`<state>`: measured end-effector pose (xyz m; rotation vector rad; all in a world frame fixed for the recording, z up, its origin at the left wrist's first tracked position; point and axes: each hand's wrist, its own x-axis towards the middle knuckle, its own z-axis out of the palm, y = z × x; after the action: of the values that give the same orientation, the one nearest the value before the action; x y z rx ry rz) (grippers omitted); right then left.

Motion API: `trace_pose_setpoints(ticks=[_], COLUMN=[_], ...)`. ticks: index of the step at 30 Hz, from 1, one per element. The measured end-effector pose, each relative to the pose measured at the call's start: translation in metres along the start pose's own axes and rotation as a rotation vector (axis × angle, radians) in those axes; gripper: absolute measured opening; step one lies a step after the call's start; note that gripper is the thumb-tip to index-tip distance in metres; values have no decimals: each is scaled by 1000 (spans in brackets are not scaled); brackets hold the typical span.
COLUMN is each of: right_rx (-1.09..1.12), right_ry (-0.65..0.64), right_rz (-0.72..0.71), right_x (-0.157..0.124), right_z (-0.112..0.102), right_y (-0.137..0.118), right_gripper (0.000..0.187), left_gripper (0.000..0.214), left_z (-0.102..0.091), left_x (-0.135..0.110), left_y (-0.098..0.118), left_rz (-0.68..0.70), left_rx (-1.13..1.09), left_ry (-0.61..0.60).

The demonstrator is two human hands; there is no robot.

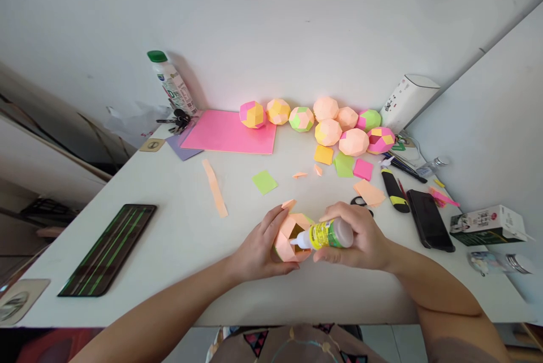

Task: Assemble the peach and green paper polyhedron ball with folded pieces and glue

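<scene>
Nearest, along the bottom edge, patterned clothing. Just beyond, over the white tabletop, at centre: cradled in the left hand, fingers and thumb closed around its side, a peach paper ball with a gap in its faceted shell. Gripped in the right hand, a squeeze bottle with a yellow-green label, tipped on its side, white nozzle pointing left at that gap; impossible to tell whether touching the paper.

Well to the left, lying flat, a dark panel striped with green. Well to the right, a clear jar on its side, then a carton and a black phone.

Beyond the right hand, partly hidden scissors beside peach paper, then a black-and-yellow cutter. Beyond the left hand, a peach strip and a green square. Farther on, a yellow pad, green paper and a pink pad in a loose row.

Toward the back, a pink sheet, with keys near its left edge; from that sheet rightward, nine multicoloured balls, mostly clustered. At back left, a green-capped bottle. Last, a pale wall.
</scene>
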<state>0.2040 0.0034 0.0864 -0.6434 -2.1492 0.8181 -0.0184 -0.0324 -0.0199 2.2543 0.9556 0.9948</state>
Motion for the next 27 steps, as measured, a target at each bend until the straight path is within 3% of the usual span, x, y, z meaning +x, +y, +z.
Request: trace_pose_setpoints(ticks=[17, 27], right_rx=[77, 53], right_ry=[52, -7], right_rz=[4, 46], right_x=[2, 0], right_z=[5, 4], right_y=[5, 5], right_gripper=[37, 39], left_gripper=[110, 111], left_z=[1, 1], left_x=[-1, 0], left_y=[0, 1], left_rz=[-7, -18], left_rx=[15, 13], left_ry=[-2, -6])
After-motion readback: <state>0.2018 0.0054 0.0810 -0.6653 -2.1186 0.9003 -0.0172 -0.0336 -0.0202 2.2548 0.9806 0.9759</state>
